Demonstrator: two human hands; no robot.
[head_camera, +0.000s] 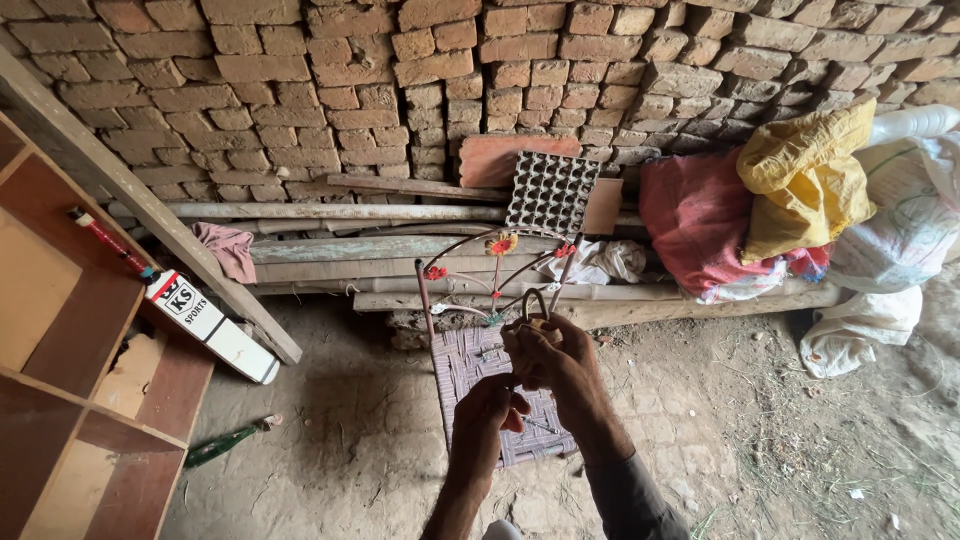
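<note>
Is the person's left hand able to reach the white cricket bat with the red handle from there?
Probably not as it is: the left hand is busy up by the right hand over the woven chair, and the white cricket bat leans far off against the wooden plank.

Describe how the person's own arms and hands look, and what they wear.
Both hands are bare: no gloves, and no rings or watch that I can make out. The left hand sits on a bare forearm with no sleeve in view. The right hand comes from a loose dark grey sleeve that ends short of the wrist. The fingers are lean.
</note>
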